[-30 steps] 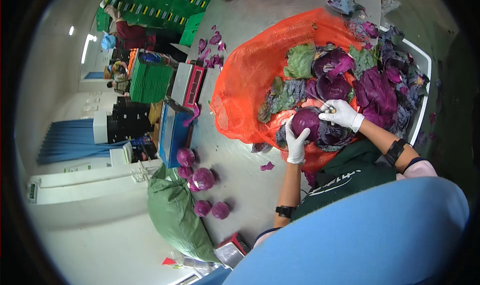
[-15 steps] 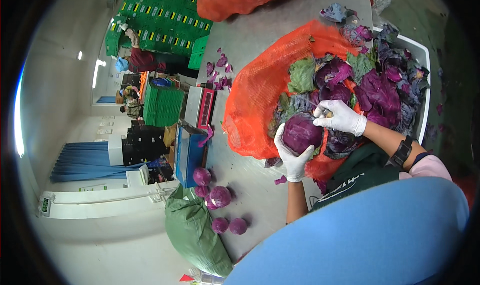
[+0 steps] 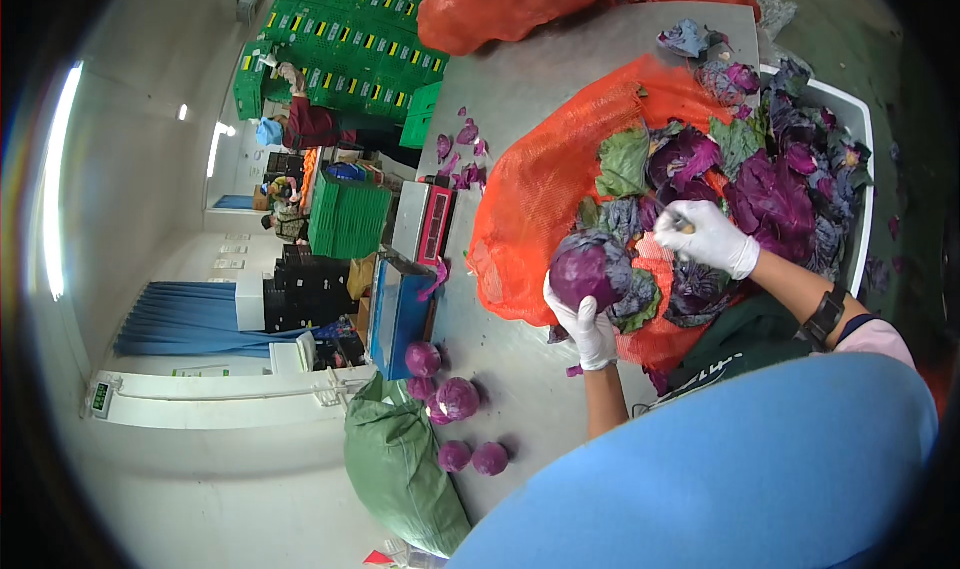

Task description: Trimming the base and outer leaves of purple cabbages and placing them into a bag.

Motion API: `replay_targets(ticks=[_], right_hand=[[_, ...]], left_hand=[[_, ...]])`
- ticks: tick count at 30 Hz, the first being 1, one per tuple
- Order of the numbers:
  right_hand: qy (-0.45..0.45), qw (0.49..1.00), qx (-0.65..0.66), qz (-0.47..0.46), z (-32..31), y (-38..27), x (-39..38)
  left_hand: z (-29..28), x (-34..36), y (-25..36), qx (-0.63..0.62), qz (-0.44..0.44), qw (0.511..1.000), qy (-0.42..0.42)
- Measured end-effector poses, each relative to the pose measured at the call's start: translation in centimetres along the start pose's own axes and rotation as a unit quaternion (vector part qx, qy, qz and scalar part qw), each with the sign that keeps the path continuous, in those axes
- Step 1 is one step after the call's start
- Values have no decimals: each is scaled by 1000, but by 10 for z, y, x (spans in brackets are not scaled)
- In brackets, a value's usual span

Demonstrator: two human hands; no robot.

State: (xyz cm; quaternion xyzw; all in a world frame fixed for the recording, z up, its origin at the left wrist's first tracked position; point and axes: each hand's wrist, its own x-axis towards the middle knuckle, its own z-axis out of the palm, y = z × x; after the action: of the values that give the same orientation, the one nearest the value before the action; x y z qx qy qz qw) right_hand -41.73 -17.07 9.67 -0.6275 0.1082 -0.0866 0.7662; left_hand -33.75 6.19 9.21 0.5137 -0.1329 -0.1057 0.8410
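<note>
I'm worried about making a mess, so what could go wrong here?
The purple cabbage might slip: only the left hand holds it, while the right hand is apart from it, with a small tan object too unclear to name.
Leaves could tumble over the side of the white bin, since they're heaped up to its rim.
The loose round cabbages on the table could roll if bumped.
</note>
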Motion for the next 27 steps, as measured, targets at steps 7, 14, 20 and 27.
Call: replay_targets(ticks=[7, 14, 20, 27], right_hand=[[-25, 998, -49, -12, 31, -11, 16], [-41, 984, 145, 95, 22, -25, 6], [45, 991, 104, 78, -10, -2, 0], [68, 942, -201, -259, 14, -14, 0]], left_hand=[[14, -6, 3, 174, 69, 982, -29], [20, -12, -2, -52, -80, 995, -19], [20, -14, -3, -269, -207, 935, 98], [30, -17, 1, -185, -220, 957, 50]])
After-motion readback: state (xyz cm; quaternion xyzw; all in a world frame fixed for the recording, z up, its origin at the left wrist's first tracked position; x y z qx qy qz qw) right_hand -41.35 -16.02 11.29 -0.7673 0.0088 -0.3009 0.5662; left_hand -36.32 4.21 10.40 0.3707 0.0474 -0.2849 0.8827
